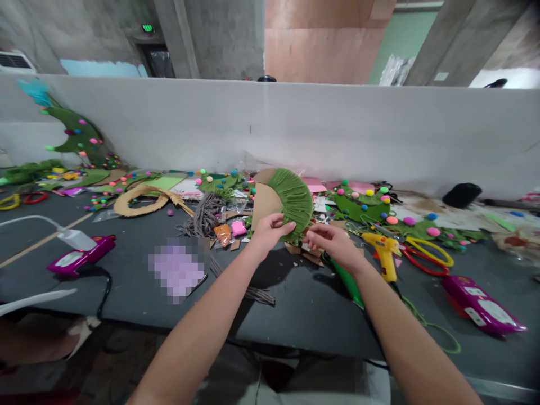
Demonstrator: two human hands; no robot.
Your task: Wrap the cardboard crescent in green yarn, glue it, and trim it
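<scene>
A curved cardboard piece wrapped in green yarn (293,199) is held up above the table, its brown cardboard (265,203) bare on the left side. My left hand (270,232) grips its lower edge, thumb in front. Close by on the right, my right hand (331,242) is closed in a pinch at the lower right corner of the wrapped piece. Whatever lies between those fingertips is too small to make out. Below the right wrist is a bright green object (348,281), partly hidden by the arm.
A yellow glue gun (383,253), yellow-handled scissors (430,250) and a purple power box (483,306) lie to the right. Grey yarn (205,216), a straw-coloured ring (141,201) and another purple box (82,256) are on the left. A white partition (189,124) stands behind the table.
</scene>
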